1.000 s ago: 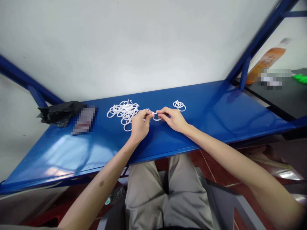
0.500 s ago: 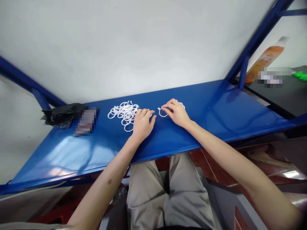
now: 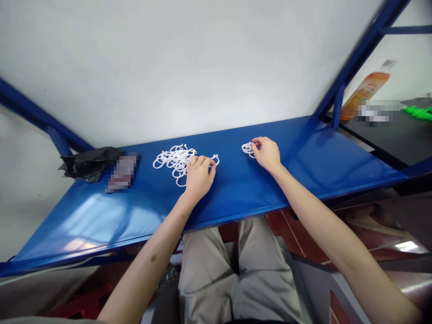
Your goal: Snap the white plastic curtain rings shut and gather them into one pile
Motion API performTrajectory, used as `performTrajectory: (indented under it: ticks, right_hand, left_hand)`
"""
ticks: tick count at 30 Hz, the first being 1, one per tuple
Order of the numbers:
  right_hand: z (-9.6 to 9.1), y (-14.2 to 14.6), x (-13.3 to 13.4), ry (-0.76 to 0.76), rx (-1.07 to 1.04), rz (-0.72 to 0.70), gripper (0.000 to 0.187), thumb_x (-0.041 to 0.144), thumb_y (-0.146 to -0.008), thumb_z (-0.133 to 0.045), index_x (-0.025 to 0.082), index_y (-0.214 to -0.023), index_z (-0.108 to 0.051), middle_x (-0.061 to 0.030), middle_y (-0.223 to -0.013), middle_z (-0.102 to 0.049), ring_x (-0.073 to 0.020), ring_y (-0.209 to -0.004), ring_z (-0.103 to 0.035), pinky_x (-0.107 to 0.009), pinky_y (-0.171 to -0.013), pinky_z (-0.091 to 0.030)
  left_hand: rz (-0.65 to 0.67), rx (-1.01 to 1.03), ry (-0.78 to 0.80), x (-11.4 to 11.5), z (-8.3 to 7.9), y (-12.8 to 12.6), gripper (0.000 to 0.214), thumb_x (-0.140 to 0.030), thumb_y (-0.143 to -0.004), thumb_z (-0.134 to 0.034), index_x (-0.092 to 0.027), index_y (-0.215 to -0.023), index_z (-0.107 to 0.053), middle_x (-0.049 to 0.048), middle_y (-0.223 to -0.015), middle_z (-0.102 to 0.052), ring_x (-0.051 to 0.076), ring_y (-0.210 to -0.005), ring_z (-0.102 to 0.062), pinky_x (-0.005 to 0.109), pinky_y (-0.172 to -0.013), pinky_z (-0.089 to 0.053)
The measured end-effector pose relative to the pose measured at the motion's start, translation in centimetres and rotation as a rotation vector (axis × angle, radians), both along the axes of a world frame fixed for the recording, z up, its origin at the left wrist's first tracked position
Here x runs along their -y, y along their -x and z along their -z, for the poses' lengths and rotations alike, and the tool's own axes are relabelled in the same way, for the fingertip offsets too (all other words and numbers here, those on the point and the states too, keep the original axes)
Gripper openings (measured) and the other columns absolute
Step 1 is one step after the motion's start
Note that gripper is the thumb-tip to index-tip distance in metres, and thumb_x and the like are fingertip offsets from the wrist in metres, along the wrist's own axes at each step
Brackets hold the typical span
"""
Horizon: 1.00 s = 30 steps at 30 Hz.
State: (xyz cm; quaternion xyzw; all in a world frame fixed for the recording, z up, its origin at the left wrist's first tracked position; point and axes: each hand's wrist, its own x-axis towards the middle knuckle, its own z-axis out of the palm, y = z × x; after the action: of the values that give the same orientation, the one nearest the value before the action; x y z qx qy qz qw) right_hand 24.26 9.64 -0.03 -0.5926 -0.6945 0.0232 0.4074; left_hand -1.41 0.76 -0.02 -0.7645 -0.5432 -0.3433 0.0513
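Note:
A loose heap of white plastic rings (image 3: pixel 172 159) lies on the blue metal shelf (image 3: pixel 303 166). My left hand (image 3: pixel 199 174) rests at the heap's right edge, fingers curled with the tips pinching a single white ring (image 3: pixel 215 158). Further right, my right hand (image 3: pixel 267 153) has its fingers bent and closed on a ring at a small separate cluster of white rings (image 3: pixel 247 148), partly hidden under the fingertips.
A crumpled black bag (image 3: pixel 89 162) and a flat blurred packet (image 3: pixel 122 172) lie at the shelf's left. Blue frame posts (image 3: pixel 351 63) rise at both ends. An orange drink bottle (image 3: pixel 364 90) and green items (image 3: pixel 420 111) sit on a dark table to the right.
My hands have parted: the right carried a ring rightward to the small cluster, while the left shifted slightly back to the big heap and closed on another ring.

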Motion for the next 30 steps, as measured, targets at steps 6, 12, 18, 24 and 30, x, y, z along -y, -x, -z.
performTrajectory:
  ticks: [6,12,18,24,30]
  right_hand:
    - [-0.7,1.3,1.2,-0.054,-0.030,-0.174,0.028,0.039,-0.096,-0.054,0.019,-0.101,-0.073,-0.0093,-0.094,-0.072,-0.0221,-0.078,-0.066,-0.039,-0.077,-0.054]
    - [-1.4,4.0,3.6,0.084,-0.108,-0.568,0.026,0.043,-0.094,-0.060,0.021,-0.103,-0.071,-0.0043,-0.091,-0.075,-0.0191,-0.077,-0.068,-0.035,-0.075,-0.055]
    - [-0.9,5.2,4.6,0.211,-0.233,-0.732,0.020,0.033,-0.092,-0.061,0.021,-0.107,-0.065,-0.0023,-0.086,-0.075,-0.0173,-0.073,-0.070,-0.033,-0.072,-0.057]
    - [-0.8,5.1,4.3,0.151,-0.267,-0.723,0.013,0.030,-0.092,-0.060,0.021,-0.101,-0.063,-0.0033,-0.088,-0.073,-0.0176,-0.077,-0.070,-0.033,-0.074,-0.058]
    - [-1.1,5.1,4.5,0.101,-0.228,-0.741,0.014,0.032,-0.093,-0.059,0.021,-0.101,-0.063,-0.0043,-0.092,-0.072,-0.0174,-0.077,-0.068,-0.034,-0.074,-0.057]
  left_hand:
    - [0.036,0.058,0.013,0.2,-0.5,-0.3,0.010,-0.023,-0.096,-0.053,-0.024,-0.091,-0.062,0.0060,-0.093,-0.070,0.027,-0.097,-0.053,0.044,-0.089,-0.038]
    - [0.134,0.019,0.001,0.5,-0.6,-0.9,0.015,-0.030,-0.099,-0.053,-0.024,-0.093,-0.065,0.0063,-0.092,-0.070,0.026,-0.096,-0.053,0.043,-0.089,-0.038]
    - [0.211,-0.018,0.032,0.6,-0.6,-1.3,0.015,-0.031,-0.098,-0.054,-0.024,-0.090,-0.065,0.0068,-0.091,-0.069,0.026,-0.095,-0.054,0.042,-0.086,-0.040]
    - [0.125,0.146,-0.015,0.4,-0.3,-1.2,0.009,-0.031,-0.094,-0.061,-0.022,-0.098,-0.060,0.0076,-0.103,-0.063,0.024,-0.100,-0.056,0.040,-0.090,-0.044]
    - [0.066,0.226,0.110,0.0,0.2,-1.1,0.009,-0.025,-0.096,-0.056,-0.022,-0.104,-0.058,0.0056,-0.094,-0.068,0.024,-0.092,-0.059,0.039,-0.086,-0.045]
